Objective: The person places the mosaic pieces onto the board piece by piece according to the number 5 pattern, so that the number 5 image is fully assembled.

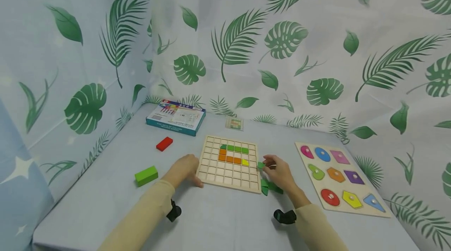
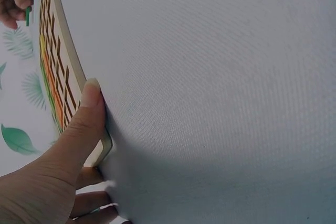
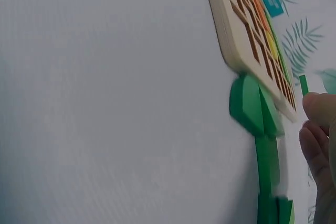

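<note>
A wooden grid board lies on the table, with a row of green tiles, several orange tiles and one yellow tile set in its squares. My left hand holds the near left corner of the board, thumb on the front edge and the other fingers along the left side. Just off the board's right edge, my right hand pinches a small green tile between thumb and fingers. Below that hand, more green pieces lie against the near right corner.
Left of the board are a green block and a red block. Behind stand a flat game box and a small pattern card. A shape puzzle board lies at the right. Leaf-print cloth hangs around the table.
</note>
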